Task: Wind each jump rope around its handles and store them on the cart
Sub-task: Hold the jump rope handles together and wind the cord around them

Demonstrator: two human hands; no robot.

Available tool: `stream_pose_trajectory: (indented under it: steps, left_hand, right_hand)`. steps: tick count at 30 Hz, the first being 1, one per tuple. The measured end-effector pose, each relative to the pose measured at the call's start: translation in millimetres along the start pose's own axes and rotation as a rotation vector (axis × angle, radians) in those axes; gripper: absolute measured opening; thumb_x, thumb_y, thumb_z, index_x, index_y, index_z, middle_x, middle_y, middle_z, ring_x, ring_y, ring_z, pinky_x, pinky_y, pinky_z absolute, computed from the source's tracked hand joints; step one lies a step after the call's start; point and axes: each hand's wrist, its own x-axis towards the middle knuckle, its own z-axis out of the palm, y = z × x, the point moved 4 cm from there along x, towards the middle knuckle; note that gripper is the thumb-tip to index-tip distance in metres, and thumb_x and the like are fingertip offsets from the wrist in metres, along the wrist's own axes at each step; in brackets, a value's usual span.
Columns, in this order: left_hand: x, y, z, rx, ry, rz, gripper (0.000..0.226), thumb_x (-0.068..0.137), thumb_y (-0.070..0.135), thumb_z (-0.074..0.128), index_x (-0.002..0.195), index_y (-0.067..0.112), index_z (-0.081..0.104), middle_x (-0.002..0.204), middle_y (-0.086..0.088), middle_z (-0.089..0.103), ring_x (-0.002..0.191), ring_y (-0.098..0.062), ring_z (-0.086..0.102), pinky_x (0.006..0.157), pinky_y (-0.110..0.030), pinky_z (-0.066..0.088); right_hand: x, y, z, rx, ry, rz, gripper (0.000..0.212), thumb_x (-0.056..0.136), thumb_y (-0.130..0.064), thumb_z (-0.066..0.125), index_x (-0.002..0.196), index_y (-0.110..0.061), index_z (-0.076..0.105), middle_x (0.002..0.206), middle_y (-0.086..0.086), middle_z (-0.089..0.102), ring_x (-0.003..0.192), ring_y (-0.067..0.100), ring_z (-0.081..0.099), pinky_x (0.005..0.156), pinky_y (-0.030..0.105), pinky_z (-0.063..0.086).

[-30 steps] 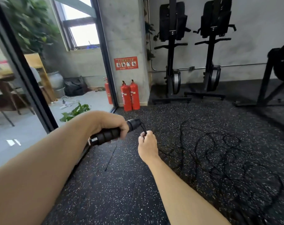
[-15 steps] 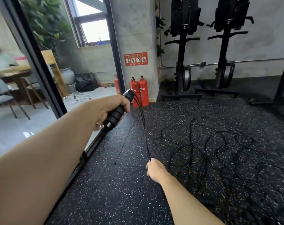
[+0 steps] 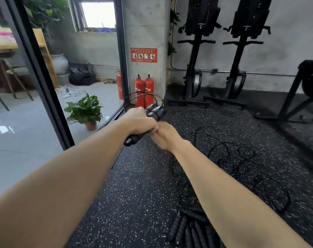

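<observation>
Two black handles [image 3: 154, 111] sit side by side in the left hand [image 3: 139, 122], tips tilted toward one o'clock, with their thin black cord [image 3: 143, 93] looping above. At four o'clock, tangled ropes [image 3: 241, 154] sprawl on the floor, with spare grips [image 3: 188, 228] at six.

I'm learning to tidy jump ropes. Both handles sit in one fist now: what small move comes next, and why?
Probably sweep the right hand around the paired handles for a first wrap. The left hand grips both side by side, their cord arcs free above, no turns show, and rope lies loose on the floor.
</observation>
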Motion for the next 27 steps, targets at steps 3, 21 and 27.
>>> stream_pose_trajectory:
  steps: [3, 21, 27]
  left_hand:
    - [-7.6, -7.5, -8.1, -0.025, 0.031, 0.009, 0.024, 0.060, 0.025, 0.071, 0.077, 0.011, 0.062, 0.079, -0.007, 0.063, 0.068, -0.021, 0.058, 0.054, -0.025, 0.044]
    - [-37.2, -80.0, -31.5, -0.284, 0.064, -0.133, 0.027, 0.055, 0.019, 0.070, 0.077, 0.010, 0.057, 0.075, -0.009, 0.059, 0.065, -0.024, 0.052, 0.057, -0.026, 0.043]
    - [-36.6, -67.9, -25.5, -0.268, 0.054, -0.120, 0.034, 0.048, 0.026, 0.067, 0.076, 0.012, 0.055, 0.076, -0.007, 0.057, 0.066, -0.022, 0.051, 0.058, -0.026, 0.041]
  right_hand:
    - [10.2, 0.7, 4.0, 0.106, -0.036, -0.026, 0.036, 0.103, -0.019, 0.038, 0.120, 0.006, 0.058, 0.120, 0.024, 0.060, 0.108, 0.038, 0.055, 0.075, 0.023, 0.042]
    - [32.5, -31.1, -106.5, -0.091, 0.589, -0.378, 0.022, 0.098, -0.006, 0.035, 0.111, -0.003, 0.052, 0.116, 0.015, 0.052, 0.091, 0.031, 0.055, 0.080, 0.043, 0.046]
    - [31.5, -22.2, -115.5, -0.157, 0.562, -0.370, 0.022, 0.097, -0.004, 0.036, 0.113, -0.006, 0.051, 0.125, 0.012, 0.049, 0.089, 0.029, 0.057, 0.079, 0.042, 0.048]
